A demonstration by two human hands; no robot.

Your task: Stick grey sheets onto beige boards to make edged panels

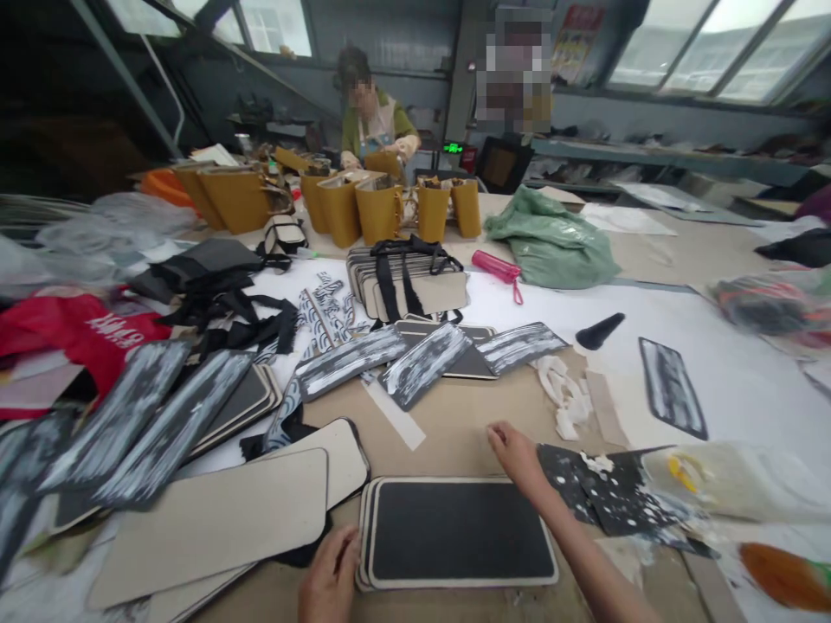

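A neat stack of black rectangular panels with cream edges lies in front of me on brown board. My left hand rests at the stack's left edge, its fingers loosely apart and gripping nothing I can see. Just beyond the stack's far right corner is my right hand, fingers curled together, with nothing visible in them. Beige panels overlap to the left. Dark panels streaked with white paste lie farther out, including a middle one and a left one.
At right are a paste-spattered black sheet, a cloudy plastic container and an orange-brown brush-like object. A strapped panel stack, a green bag and mustard-coloured bags stand farther back. A co-worker works behind them.
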